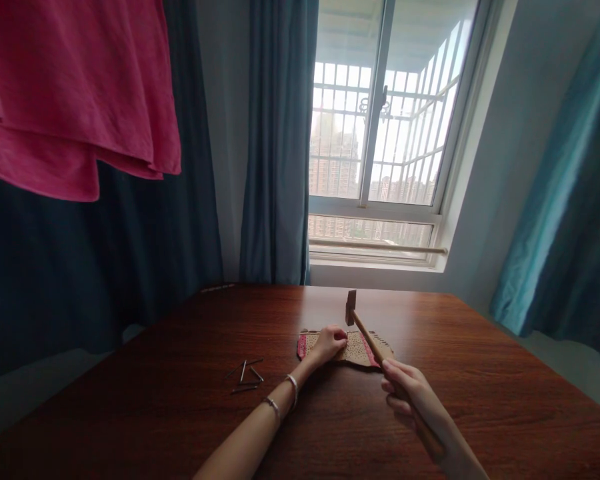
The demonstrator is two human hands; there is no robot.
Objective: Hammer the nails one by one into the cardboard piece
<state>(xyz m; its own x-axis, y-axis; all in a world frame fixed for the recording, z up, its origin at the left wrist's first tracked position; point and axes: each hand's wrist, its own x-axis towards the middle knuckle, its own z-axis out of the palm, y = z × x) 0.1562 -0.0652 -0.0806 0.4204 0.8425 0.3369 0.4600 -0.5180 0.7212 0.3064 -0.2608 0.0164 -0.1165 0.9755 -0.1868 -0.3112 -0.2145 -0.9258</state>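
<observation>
My right hand (413,395) is wrapped round the wooden handle of a small hammer (365,330), whose head is raised just above a flat brown board (357,348) with red edges. My left hand (329,343) rests on the board's left part, fingers pinched together on something too small to make out, right under the hammer head. Two bracelets circle my left wrist. Several loose nails (246,375) lie on the table to the left of my forearm.
A dark wooden table (180,413) fills the foreground. Behind it are a barred window (380,133), blue curtains (275,147) on both sides, and a pink cloth (70,87) hanging at the upper left.
</observation>
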